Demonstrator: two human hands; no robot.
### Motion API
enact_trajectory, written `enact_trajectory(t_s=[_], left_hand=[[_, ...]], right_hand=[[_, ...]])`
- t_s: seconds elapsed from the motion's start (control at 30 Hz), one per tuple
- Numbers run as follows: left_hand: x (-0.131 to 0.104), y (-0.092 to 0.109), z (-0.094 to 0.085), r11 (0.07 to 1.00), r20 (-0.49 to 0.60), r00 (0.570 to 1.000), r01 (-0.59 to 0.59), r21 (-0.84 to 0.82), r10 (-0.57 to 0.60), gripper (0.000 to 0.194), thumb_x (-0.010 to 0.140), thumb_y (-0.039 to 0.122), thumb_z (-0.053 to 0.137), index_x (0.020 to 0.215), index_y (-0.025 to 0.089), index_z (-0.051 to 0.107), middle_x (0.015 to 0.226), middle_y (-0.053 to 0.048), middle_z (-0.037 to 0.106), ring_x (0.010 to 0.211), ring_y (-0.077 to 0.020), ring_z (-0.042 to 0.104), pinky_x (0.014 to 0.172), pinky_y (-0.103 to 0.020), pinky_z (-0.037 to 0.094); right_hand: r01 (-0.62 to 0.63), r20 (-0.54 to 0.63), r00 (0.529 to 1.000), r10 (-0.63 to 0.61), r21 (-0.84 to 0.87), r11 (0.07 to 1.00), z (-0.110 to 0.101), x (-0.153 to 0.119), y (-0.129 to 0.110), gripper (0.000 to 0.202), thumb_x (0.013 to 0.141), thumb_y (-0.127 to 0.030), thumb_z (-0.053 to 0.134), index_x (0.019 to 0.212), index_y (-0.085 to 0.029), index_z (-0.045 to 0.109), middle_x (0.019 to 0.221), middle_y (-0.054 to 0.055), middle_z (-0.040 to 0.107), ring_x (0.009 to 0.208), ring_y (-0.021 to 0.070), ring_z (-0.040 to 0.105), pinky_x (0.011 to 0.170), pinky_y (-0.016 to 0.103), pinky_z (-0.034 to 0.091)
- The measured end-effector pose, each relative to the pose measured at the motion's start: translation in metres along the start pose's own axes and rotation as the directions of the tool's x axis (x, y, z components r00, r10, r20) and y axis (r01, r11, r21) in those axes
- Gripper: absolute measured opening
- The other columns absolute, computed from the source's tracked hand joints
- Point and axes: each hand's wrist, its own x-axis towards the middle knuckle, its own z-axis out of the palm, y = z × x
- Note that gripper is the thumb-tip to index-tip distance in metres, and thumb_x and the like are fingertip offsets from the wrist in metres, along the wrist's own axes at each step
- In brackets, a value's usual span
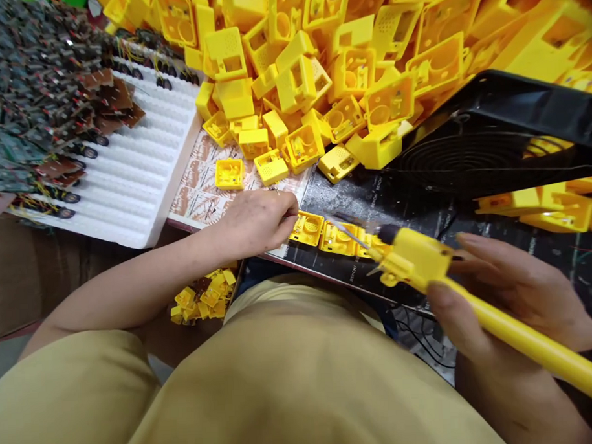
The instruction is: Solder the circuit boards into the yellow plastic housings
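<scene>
My left hand (263, 222) is closed at the left end of a short row of open yellow plastic cases (306, 228) along the table edge. Its fingertips meet the end of the row, and whatever they grip is hidden. On the right, my right hand (502, 292) is wrapped round a yellow-handled soldering iron (421, 260). The iron's thin metal tip slants left over the cases, close above them; I cannot tell whether it touches. Small metal parts show inside the cases.
Behind the row rises a large pile of yellow cases (291, 80). Wired circuit boards (34, 101) are heaped on a ridged white foam tray (124, 182) at left. A black fan-like housing (468, 138) stands at right. Below the table edge are small yellow pieces (204, 299).
</scene>
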Motion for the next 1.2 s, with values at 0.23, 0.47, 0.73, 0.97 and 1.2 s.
enact_trajectory(t_s=[0.23,0.47,0.73,0.97,1.2], left_hand=[[0.001,0.012,-0.009,0.955,0.116,0.993,-0.052,0.29,0.019,0.028,0.094,0.023,0.044,0.098,0.013,0.07,0.08,-0.009,0.074,0.077,-0.0279,0.073,0.056,-0.032,0.037],[0.003,0.012,-0.008,0.92,0.058,0.991,-0.134,0.369,0.122,0.021,0.09,0.019,0.049,0.089,0.014,0.069,0.071,-0.007,0.072,0.065,-0.0225,0.069,0.049,-0.029,0.029],[0.005,0.011,-0.01,0.914,-0.016,0.978,-0.188,0.359,0.207,0.022,0.085,0.016,0.051,0.08,0.015,0.071,0.058,-0.007,0.063,0.061,-0.0229,0.063,0.053,-0.031,0.034],[0.004,0.009,-0.009,0.908,-0.066,0.967,-0.207,0.365,0.246,0.023,0.085,0.016,0.049,0.075,0.016,0.069,0.056,-0.006,0.061,0.058,-0.0214,0.061,0.053,-0.032,0.033],[0.004,0.009,-0.011,0.905,-0.036,0.97,-0.21,0.37,0.24,0.023,0.085,0.016,0.048,0.075,0.016,0.069,0.058,-0.006,0.062,0.06,-0.0211,0.061,0.054,-0.033,0.035]], right_hand=[[0.358,0.249,0.9,-0.357,0.044,0.933,0.015,0.031,-0.02,0.015,0.085,-0.017,0.075,0.095,-0.019,0.065,0.07,-0.001,0.067,0.057,0.0113,0.066,0.049,0.019,0.053],[0.445,0.305,0.855,-0.419,-0.019,0.895,0.018,0.032,-0.018,0.017,0.084,-0.015,0.076,0.087,-0.017,0.059,0.072,0.0,0.066,0.063,0.0091,0.065,0.058,0.017,0.056],[0.484,0.365,0.813,-0.453,0.008,0.875,0.008,0.038,-0.021,0.016,0.084,-0.015,0.076,0.09,-0.019,0.062,0.078,0.001,0.069,0.066,0.0116,0.066,0.061,0.023,0.059],[0.451,0.374,0.829,-0.416,-0.005,0.893,0.009,0.036,-0.017,0.021,0.083,-0.014,0.077,0.091,-0.021,0.059,0.077,-0.001,0.069,0.064,0.0104,0.066,0.059,0.021,0.057],[0.509,0.366,0.795,-0.483,0.03,0.86,0.01,0.042,-0.016,0.017,0.084,-0.018,0.077,0.089,-0.019,0.061,0.075,0.001,0.068,0.063,0.012,0.066,0.059,0.024,0.058]])
